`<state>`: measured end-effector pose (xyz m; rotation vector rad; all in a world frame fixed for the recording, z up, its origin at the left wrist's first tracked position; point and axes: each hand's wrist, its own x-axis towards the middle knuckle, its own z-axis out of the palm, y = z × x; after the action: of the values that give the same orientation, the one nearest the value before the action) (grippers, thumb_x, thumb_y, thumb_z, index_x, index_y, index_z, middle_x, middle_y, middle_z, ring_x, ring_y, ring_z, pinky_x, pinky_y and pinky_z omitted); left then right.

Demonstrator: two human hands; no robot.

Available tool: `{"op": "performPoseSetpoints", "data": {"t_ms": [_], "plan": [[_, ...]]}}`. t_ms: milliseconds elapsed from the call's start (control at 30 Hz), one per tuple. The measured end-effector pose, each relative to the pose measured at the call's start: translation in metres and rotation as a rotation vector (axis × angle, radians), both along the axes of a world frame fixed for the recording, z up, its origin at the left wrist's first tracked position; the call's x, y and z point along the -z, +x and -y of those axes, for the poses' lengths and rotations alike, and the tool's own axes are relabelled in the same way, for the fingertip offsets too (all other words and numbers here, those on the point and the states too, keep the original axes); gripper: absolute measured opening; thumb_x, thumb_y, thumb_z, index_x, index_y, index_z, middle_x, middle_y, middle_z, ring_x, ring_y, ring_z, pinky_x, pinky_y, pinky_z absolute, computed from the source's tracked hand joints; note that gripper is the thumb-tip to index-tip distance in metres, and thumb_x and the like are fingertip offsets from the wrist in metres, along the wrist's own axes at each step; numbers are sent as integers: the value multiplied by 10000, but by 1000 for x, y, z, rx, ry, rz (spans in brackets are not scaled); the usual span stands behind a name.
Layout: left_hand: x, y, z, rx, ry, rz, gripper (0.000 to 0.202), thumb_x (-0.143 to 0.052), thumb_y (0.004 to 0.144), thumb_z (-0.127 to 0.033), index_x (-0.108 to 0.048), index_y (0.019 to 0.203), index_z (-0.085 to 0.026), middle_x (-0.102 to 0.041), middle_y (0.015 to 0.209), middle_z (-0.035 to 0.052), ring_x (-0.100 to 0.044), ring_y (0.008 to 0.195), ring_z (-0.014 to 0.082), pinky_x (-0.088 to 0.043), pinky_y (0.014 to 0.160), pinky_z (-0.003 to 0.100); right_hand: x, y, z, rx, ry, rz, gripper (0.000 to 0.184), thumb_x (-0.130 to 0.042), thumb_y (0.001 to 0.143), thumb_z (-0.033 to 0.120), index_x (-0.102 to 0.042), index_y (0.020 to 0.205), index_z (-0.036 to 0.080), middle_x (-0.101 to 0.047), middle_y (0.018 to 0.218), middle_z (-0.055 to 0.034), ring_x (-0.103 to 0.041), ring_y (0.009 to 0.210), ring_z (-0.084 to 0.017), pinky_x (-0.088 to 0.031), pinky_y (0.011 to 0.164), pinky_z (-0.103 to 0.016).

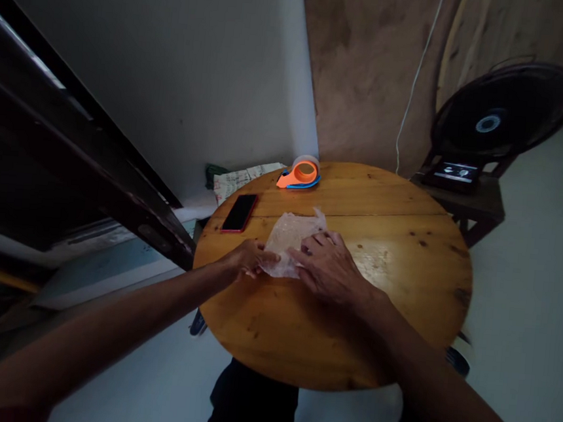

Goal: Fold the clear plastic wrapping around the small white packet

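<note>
A crinkled, see-through plastic wrap (293,230) lies on the round wooden table (402,294); whether anything is inside it I cannot make out. Its near left edge is pinched between the thumb and fingers of my left hand (252,258). From the right, my right hand (329,264) rests over the wrap's near right part with curled fingers, the thumb pressed on the plastic. Its fingertips are partly hidden. Beyond the wrap stands an orange and blue tape dispenser (298,174) with a roll of clear tape. Left of the wrap lies a dark-screened phone (240,212) with a red edge.
Printed paper (239,180) sticks out behind the table's far left edge, by the wall. To the right, a dark wooden chair (489,206) holds a lit device (455,172) and a round black fan (496,118). A white cord (418,72) hangs along the wall.
</note>
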<state>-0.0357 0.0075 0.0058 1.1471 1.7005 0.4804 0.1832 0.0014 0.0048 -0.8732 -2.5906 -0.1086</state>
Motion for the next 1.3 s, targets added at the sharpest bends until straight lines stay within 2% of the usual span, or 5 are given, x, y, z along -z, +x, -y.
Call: {"op": "performPoseSetpoints", "data": {"t_ms": [233, 633, 767, 1000, 1300], "plan": [[-15, 26, 5, -42, 97, -52, 65, -592, 705, -198, -570, 717, -138, -497, 487, -44, -404, 363, 58, -276, 381, 184, 0, -3, 1, -1, 12, 6, 266, -460, 906, 310, -656, 1073, 245, -579, 975, -87, -439, 957, -237, -210, 992, -471], [-30, 30, 19, 80, 97, 357, 172, -604, 597, -223, -594, 736, -121, -612, 685, 17, -552, 561, 89, -444, 529, 208, -1, 1, 0, 9, -116, -128, 325, -548, 825, 280, -555, 1132, 175, -656, 994, -81, -516, 997, -258, -204, 1027, -473], [-21, 29, 27, 198, 277, 252, 220, -618, 685, -260, -646, 856, -124, -607, 690, 1, -529, 570, 81, -438, 556, 201, 1, 1, -2, 16, -127, -155, 386, -569, 813, 300, -540, 1172, 162, -659, 1060, -100, -524, 1048, -273, -227, 1026, -459], [4, 35, 28, 187, 527, 90, 238, -560, 785, -270, -677, 946, -140, -580, 673, -14, -490, 577, 85, -367, 536, 194, 2, 3, -2, 16, -159, -192, 439, -616, 789, 312, -528, 1193, 165, -656, 1087, -98, -547, 1057, -265, -244, 1036, -464], [-7, 34, 29, 477, 772, -311, 214, -544, 835, -219, -710, 969, -226, -584, 907, 30, -554, 841, 148, -455, 750, 260, 0, 7, -6, -12, -226, -208, 535, -631, 777, 332, -496, 1263, 154, -640, 1135, -114, -544, 1075, -261, -262, 1034, -464]]}}
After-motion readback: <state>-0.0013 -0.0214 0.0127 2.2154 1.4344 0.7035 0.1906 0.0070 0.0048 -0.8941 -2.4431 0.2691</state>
